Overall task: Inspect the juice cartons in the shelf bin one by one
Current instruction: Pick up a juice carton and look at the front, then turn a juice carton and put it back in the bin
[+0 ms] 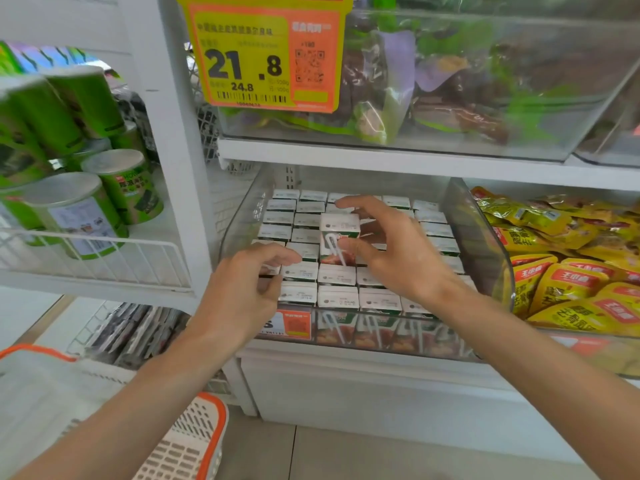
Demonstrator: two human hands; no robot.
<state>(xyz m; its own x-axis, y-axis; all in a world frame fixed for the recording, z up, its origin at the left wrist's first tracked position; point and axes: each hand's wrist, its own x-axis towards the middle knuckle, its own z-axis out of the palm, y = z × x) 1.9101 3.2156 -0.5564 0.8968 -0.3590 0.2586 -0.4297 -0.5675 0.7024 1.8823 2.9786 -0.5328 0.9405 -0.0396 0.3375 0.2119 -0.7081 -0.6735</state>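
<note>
Standing higher than the rest, one raised carton (pixel 337 233) is seen near the middle of the clear shelf bin (pixel 485 244). It is lifted partly out of the packed rows of juice cartons (pixel 337 296) by which the bin is filled from front edge to back edge. It is gripped by the right hand (pixel 398 258): the thumb is pressed against its front face beside the attached straw, and the fingers (pixel 349 202) are curled round behind its top. The carton is held upright, its white top and green and red front turned toward the camera.

The left hand (pixel 242 289) is laid over the cartons at the front left corner of the bin. Its fingers are loosely bent and rested on the white tops, and nothing is grasped by them.

An orange label (pixel 294 323) is fixed to the bin's front wall near the left corner. The bin is carried on a white shelf (pixel 346 355). Yellow snack packets (pixel 571 289) are heaped just beside the bin's right wall. Green canisters (pixel 121 188) are stacked on a wire shelf to the left. A yellow price tag (pixel 256 53) is hung above, in front of a clear bin of wrapped goods. A white and orange basket (pixel 194 441) is seen low at the left, under the left forearm.
</note>
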